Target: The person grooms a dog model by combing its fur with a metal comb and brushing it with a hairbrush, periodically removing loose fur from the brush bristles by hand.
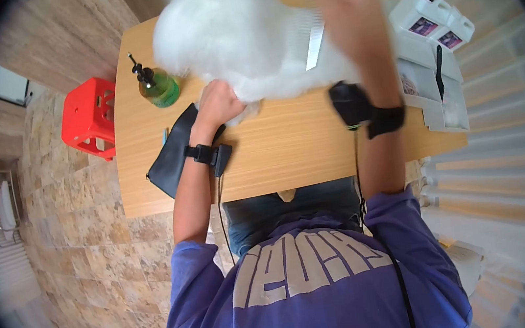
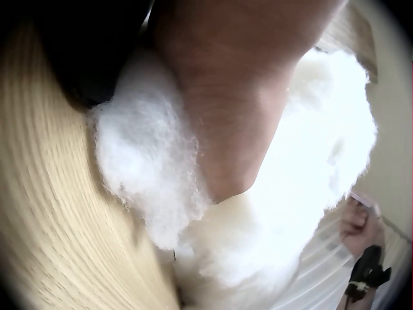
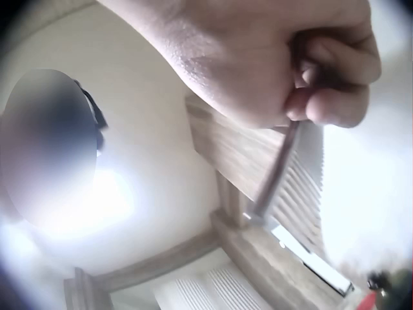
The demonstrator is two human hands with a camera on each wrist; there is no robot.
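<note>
A large white fluffy mass [image 1: 218, 30] lies across the back of the table, its form unclear. My left hand [image 1: 221, 102] grips its near edge with curled fingers; in the left wrist view the fluff [image 2: 148, 155] bulges on both sides of the hand [image 2: 226, 123], whose fingertips are hidden. Raised above the right part of the fluff, my right hand [image 1: 352, 13] is blurred. The right wrist view shows its fingers [image 3: 339, 106] curled round a toothed metal comb [image 3: 277, 171], which points away from the fist.
A green pump bottle [image 1: 160, 88] and a black pouch [image 1: 175, 155] are on the table's left side. White jugs [image 1: 422, 13] and a white tray [image 1: 431, 112] with a black-handled tool stand at the right. A red stool [image 1: 87, 117] is beyond the left edge.
</note>
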